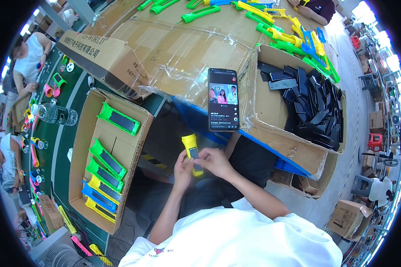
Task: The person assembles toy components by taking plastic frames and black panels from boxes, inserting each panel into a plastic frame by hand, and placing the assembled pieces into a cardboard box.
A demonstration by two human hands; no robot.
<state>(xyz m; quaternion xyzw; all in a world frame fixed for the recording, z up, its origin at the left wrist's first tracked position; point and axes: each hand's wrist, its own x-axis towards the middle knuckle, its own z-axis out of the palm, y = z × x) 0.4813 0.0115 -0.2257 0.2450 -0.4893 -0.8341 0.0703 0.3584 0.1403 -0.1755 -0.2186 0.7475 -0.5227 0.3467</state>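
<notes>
I hold a yellow plastic shell [190, 143] over my lap with a small black panel [194, 154] lying on its face. My left hand [182, 171] grips the shell's lower end from the left. Fingers of my right hand [215, 161] press on the black panel from the right. To the left lies an open cardboard box [81, 147] with several finished green, yellow and blue shells [104, 159] fitted with black panels. An open box at the right [272, 104] holds a heap of loose black panels [318, 109].
A smartphone [223, 99] with its screen lit leans against the box edge ahead of me. Green, yellow and blue shells [280, 33] lie on flattened cardboard [182, 49] at the back. A water bottle [53, 114] and other people [29, 58] are at the green table on the left.
</notes>
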